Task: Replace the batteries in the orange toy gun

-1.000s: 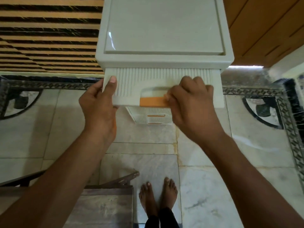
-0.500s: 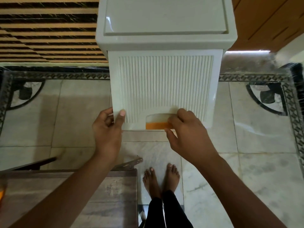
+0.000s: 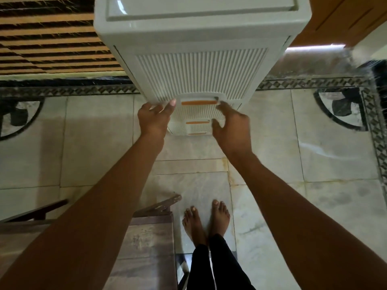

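you stand barefoot on a marble floor (image 3: 314, 155), facing a white plastic drawer cabinet (image 3: 201, 34) at twelve o'clock. its top drawer (image 3: 199, 74) has a ribbed front and looks closed, flush with the cabinet body. an orange handle strip (image 3: 198, 102) sits at the drawer's lower edge, and two more orange strips show on the lower drawers beneath it, receding toward the floor.

your left hand (image 3: 154, 120) reaches up to the drawer's lower edge at eleven o'clock of the handle. its fingers (image 3: 172, 103) are loosely spread, and the tips touch the bottom lip of the drawer front without closing around anything.

your right hand (image 3: 232, 126) is at one o'clock of the lower strips, just beside the right end of the handle. its fingers (image 3: 223, 105) are half curled and open, the tips near the handle recess; you cannot tell whether they touch it, as the hand is blurred. it holds nothing.

the orange toy gun is nowhere in view, and no batteries show either.

at seven o'clock a wooden desk (image 3: 146, 248) edge juts in below your left forearm. your feet (image 3: 206, 220) are at six o'clock, side by side on a pale tile. a striped wall panel (image 3: 48, 38) fills ten o'clock, and a patterned dark border (image 3: 69, 90) runs across the floor behind the cabinet.
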Available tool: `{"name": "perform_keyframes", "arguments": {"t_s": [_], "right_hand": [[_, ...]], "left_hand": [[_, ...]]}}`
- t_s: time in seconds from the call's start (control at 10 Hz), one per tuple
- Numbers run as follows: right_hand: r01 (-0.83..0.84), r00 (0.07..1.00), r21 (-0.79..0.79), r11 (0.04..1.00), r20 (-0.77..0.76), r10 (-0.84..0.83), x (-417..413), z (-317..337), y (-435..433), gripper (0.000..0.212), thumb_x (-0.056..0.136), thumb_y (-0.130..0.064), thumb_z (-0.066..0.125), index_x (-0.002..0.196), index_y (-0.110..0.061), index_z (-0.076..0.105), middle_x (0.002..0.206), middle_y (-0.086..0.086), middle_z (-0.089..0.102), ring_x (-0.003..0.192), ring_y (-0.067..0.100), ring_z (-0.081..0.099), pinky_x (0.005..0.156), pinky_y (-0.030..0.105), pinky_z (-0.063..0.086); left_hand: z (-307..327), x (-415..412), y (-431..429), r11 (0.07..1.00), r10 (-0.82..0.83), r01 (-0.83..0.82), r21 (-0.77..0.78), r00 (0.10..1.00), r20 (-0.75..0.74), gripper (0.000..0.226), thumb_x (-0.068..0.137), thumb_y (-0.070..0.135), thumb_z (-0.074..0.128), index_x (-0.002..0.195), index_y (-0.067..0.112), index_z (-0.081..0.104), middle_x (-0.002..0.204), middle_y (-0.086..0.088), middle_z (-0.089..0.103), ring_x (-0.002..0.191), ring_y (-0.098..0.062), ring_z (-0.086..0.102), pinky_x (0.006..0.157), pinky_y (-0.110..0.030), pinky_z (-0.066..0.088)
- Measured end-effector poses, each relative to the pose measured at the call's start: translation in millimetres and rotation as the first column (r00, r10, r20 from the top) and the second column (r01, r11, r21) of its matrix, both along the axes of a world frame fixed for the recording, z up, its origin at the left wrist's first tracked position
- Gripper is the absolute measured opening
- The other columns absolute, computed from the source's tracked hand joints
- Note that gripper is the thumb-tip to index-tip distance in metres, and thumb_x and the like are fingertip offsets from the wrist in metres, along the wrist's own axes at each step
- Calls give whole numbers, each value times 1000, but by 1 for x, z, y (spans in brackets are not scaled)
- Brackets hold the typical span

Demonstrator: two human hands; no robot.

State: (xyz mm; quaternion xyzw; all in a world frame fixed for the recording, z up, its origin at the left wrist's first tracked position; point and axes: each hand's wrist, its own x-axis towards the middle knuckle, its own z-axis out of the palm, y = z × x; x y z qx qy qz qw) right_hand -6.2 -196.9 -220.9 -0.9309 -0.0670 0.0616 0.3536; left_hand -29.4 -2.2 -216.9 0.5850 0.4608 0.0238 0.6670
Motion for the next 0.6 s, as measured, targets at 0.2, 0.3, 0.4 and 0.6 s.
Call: {"name": "perform_keyframes", "arguments": {"t_s": [0.2,0.3,0.4,0.6], "right_hand": [[630,745,206,749,-431,-509,34,-3,-18,96,73,-32,95,149,-1,47,143,15,62,127,26,64,110,37,51],[551,786,213,807,-457,-416,58,1,-20,56,70,-46,94,98,-4,71,101,7,75,96,22,71,89,34,59],[639,734,317,701,-526,-431,74,0,-14,47,68,-41,96,73,-11,61,84,2,69,93,28,74,86,43,64],[676,713,488,552,-623,-321,64,-11,-5,48,73,-33,95,57,-24,50,57,-5,46,51,13,48,63,31,49]], "left_hand": [[3,16,-2,998,42,-40,-40,998,51,61,73,33,92,120,6,64,109,2,72,99,-11,71,101,-37,57],[13,21,-2,993,50,-45,-108,998,50,74,70,44,93,125,4,65,113,-5,73,106,-19,72,102,-42,57],[18,26,0,976,89,-73,-207,994,66,72,86,41,79,140,3,48,130,-13,63,120,-25,65,106,-40,54],[35,17,-8,984,48,-34,-172,996,79,25,96,38,68,109,18,61,116,-3,63,122,-22,61,111,-42,50]]}}
